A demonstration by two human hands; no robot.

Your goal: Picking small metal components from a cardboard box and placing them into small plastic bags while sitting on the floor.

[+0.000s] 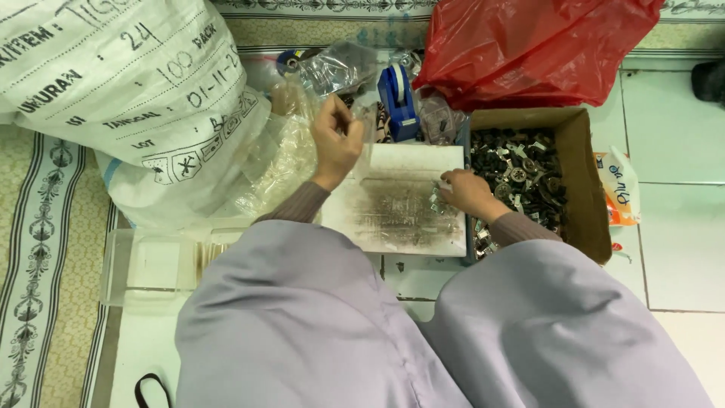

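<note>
White woven sack (128,91), black lettering, upper left; crumpled red plastic bag (529,45) top right; small white-and-orange packet (621,187) at far right on the tiles. Cardboard box (585,189) holding dark metal parts (521,174). Clear plastic tray (151,264), lower left. Blue tape dispenser (398,98) behind the soiled white board (400,204). Left hand (336,140), fingers pinched together on something too small to tell. Right hand (468,193), fingers curled over small metal pieces (439,200) at the board's right edge.

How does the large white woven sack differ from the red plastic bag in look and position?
The large white woven sack is matte, opaque and printed with dark writing; the red plastic bag is glossy, crinkled and plain. The sack lies at the far left, beyond the left hand; the bag lies behind the brown cardboard box. Both look filled.
</note>
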